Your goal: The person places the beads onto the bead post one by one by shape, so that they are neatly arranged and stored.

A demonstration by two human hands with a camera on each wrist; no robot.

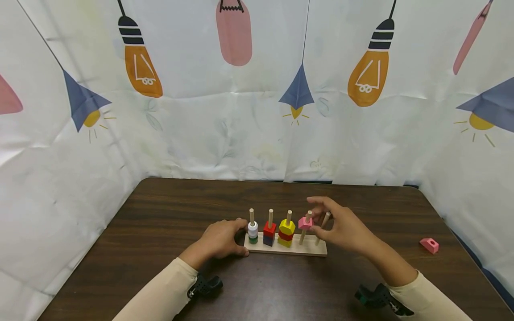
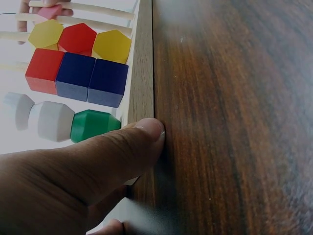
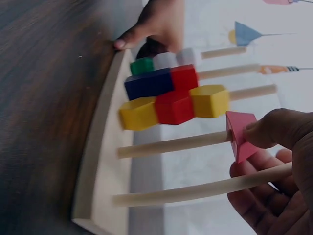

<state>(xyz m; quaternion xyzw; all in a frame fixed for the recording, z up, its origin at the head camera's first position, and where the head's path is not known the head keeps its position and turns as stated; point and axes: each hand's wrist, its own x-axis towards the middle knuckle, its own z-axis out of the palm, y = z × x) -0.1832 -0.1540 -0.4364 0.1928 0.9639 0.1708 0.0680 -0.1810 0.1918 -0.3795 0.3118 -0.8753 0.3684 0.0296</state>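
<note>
A wooden peg board (image 1: 287, 250) with several upright pegs stands on the table. My left hand (image 1: 220, 239) grips its left end, thumb along the front edge. With thumb and fingers my right hand (image 1: 341, 225) pinches a pink triangular block (image 3: 240, 134), which is threaded on the upper part of the fourth peg (image 3: 171, 145). The fifth peg (image 3: 205, 190) is bare and passes beside the right fingers. On the first peg sit white and green beads (image 2: 95, 125), on the second red and dark blue cubes (image 2: 76, 76), on the third yellow and red hexagonal blocks (image 3: 173, 107).
A loose pink block (image 1: 429, 245) with a hole lies on the right side of the dark wooden table (image 1: 180, 200). A white printed cloth (image 1: 192, 133) hangs behind the table and along both sides.
</note>
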